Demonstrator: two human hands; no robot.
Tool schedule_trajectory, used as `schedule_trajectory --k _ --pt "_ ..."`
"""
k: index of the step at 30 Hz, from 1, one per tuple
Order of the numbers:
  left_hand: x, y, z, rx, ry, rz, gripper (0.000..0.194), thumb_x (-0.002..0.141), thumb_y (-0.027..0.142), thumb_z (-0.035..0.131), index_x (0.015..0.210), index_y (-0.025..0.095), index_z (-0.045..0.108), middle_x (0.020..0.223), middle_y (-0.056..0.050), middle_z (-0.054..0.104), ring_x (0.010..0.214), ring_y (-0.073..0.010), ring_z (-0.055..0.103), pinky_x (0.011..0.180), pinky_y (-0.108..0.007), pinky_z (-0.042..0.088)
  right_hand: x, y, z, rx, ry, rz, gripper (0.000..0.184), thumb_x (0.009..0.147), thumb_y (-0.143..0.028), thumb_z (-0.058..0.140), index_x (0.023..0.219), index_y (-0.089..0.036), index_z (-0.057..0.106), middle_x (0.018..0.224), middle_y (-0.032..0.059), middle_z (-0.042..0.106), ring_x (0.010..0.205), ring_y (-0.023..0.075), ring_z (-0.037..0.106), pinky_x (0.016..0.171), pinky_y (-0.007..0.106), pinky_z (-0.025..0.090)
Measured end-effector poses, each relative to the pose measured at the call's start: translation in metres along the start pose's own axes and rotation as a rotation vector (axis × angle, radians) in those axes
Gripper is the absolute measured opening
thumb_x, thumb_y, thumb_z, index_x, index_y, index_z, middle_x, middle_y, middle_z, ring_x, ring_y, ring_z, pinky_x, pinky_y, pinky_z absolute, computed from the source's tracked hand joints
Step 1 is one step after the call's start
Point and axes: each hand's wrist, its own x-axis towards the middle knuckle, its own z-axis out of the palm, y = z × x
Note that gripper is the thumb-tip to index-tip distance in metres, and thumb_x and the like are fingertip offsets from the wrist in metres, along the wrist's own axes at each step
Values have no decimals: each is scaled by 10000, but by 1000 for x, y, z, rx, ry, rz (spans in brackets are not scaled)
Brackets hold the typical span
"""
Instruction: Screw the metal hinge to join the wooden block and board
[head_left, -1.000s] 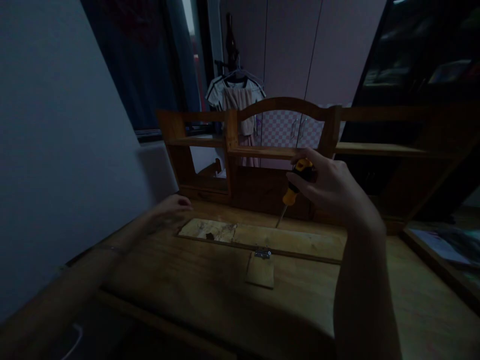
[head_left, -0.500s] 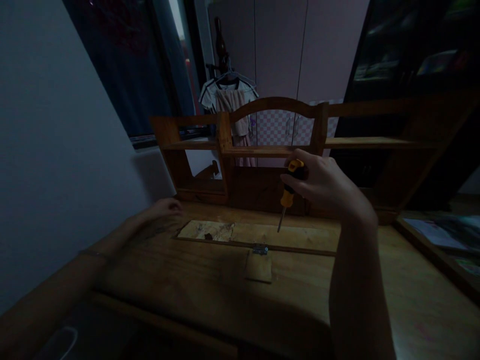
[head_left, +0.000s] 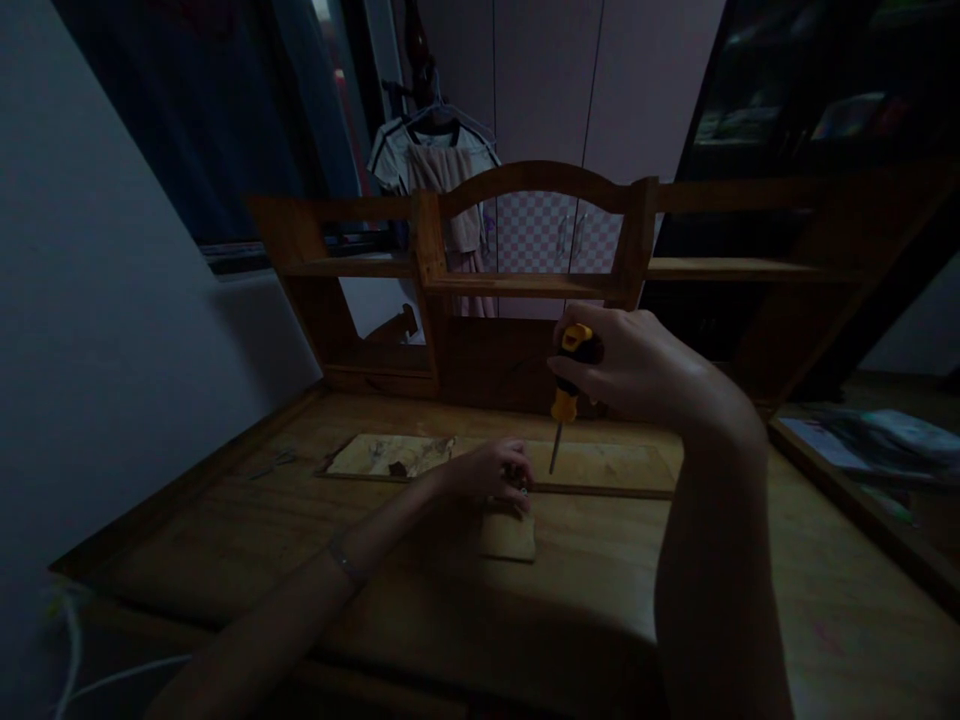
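My right hand [head_left: 637, 365] is closed around a screwdriver [head_left: 566, 385] with a yellow and black handle, its tip pointing down above a pale recessed strip [head_left: 600, 465] in the wooden desk top [head_left: 675, 570]. My left hand [head_left: 491, 472] rests on the desk with fingers curled over the spot where a small metal hinge sat, hiding it; what its fingers hold, if anything, I cannot make out. A small wooden flap [head_left: 508, 535] lies just below that hand. The room is dim.
A wooden shelf unit [head_left: 525, 270] rises at the desk's back. A white wall [head_left: 90, 330] stands left. Clothes hang on a hanger [head_left: 435, 160] behind, before pink wardrobe doors. Papers [head_left: 870, 440] lie at the right. A white cable [head_left: 75, 640] shows lower left.
My left hand has moved from the desk's far left to the hinge by the small flap. The right hand with the screwdriver shifted slightly lower and left. The camera moved closer.
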Motion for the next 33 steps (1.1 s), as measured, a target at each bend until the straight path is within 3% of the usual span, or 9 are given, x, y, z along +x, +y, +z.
schedule_trajectory --k 5,13,22,33 --pt "-13 -3 2 -42 67 -30 334 683 394 850 915 182 737 908 -31 590 833 -146 564 727 -243 436 5 -5 9 23 -40 -8 127 817 -287 597 906 -198 614 832 54 653 764 198 584 632 295 356" --pt "-21 1 0 1 78 -63 262 774 403 784 900 178 733 898 -29 610 850 -149 573 757 -237 422 13 -13 28 7 -116 -33 166 833 -302 611 965 -201 618 858 56 654 792 203 591 645 290 376" --pt "-23 2 9 132 173 -50 229 802 393 759 870 177 725 900 -35 578 838 -155 553 718 -243 415 12 -14 26 8 -143 -66 173 832 -309 627 968 -203 634 889 60 667 872 222 601 674 298 397" --pt "-25 4 8 166 183 -37 168 838 332 724 831 166 701 856 -24 577 789 -139 548 683 -242 408 12 -16 26 16 -128 -70 158 829 -310 634 943 -202 626 879 64 666 862 222 597 654 296 387"
